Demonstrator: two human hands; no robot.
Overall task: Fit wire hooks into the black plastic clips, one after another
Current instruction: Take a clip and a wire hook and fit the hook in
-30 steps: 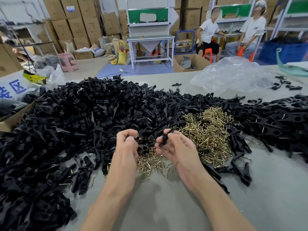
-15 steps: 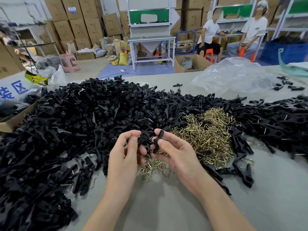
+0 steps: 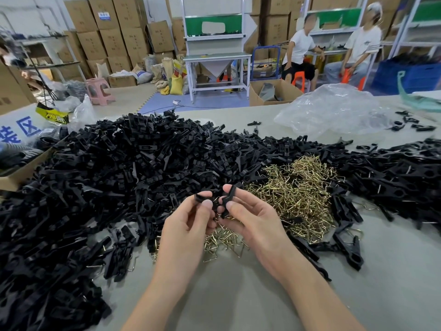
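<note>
One wide-angle camera sat on the person's head, facing forward and tilted down across the tabletop [image 3: 238, 297]. It was close to the work: the left hand [image 3: 186, 230] and right hand [image 3: 255, 223] filled the lower middle, forearms entering from 6 o'clock, and a black clip [image 3: 229, 195] showed plainly in the fingers [image 3: 207, 203]. The clip heap [image 3: 119, 175] ran from 9 toward 12 o'clock; the wire hooks [image 3: 298, 194] lay toward 2 o'clock. Far off at 12 o'clock stood a white workbench [image 3: 216, 59], with cartons [image 3: 112, 39] at 11 o'clock.
</note>
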